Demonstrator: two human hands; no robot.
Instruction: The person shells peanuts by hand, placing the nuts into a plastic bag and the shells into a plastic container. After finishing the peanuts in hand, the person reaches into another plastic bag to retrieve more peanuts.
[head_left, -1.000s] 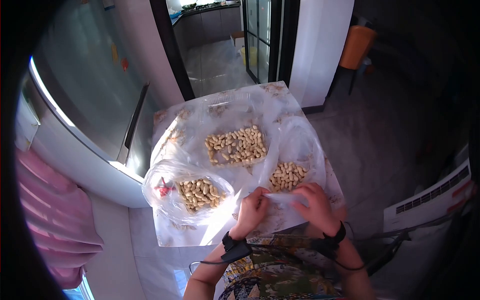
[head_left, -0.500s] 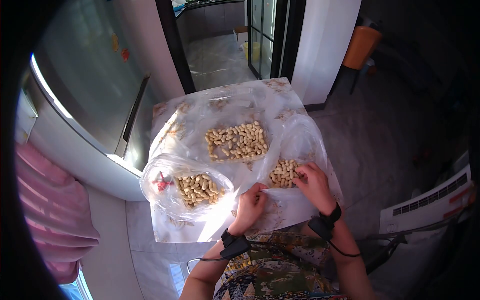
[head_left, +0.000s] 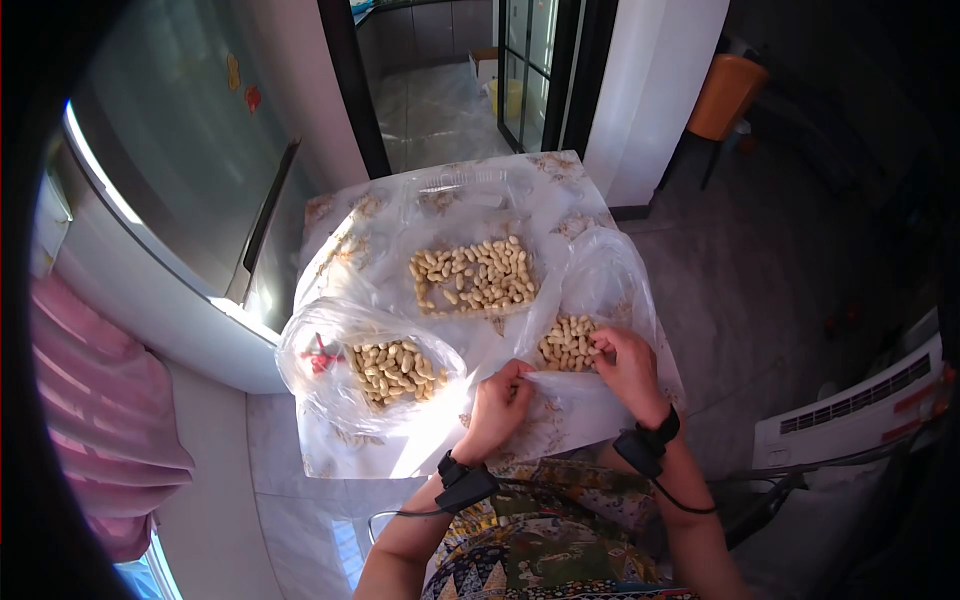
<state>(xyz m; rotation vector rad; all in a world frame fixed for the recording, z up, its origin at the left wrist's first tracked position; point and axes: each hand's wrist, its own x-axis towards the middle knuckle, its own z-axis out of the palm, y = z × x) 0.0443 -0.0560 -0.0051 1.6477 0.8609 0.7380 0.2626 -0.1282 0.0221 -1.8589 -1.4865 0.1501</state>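
Note:
Peanuts lie in three groups on a table. The right plastic bag (head_left: 608,270) holds one pile of peanuts (head_left: 566,343). My left hand (head_left: 500,403) is closed, its thumb and fingers pinching the near edge of that bag. At the right side of the same pile, my right hand (head_left: 630,368) has its fingertips pressed together on a peanut. The left plastic bag (head_left: 322,395) lies open around more peanuts (head_left: 392,372), with something red in it. Behind them, a clear plastic box (head_left: 424,310) holds a spread of peanuts (head_left: 485,275).
A patterned cloth covers the table (head_left: 345,462). A large grey appliance (head_left: 190,150) stands on the left, above a pink cloth (head_left: 105,420). Beyond the table are a glass door (head_left: 525,75) and a white wall (head_left: 650,100). An orange chair (head_left: 727,97) is at the back right.
The view has shifted slightly. My left hand still pinches the bag's edge, and my right hand stays at the right pile with its fingers slightly changed.

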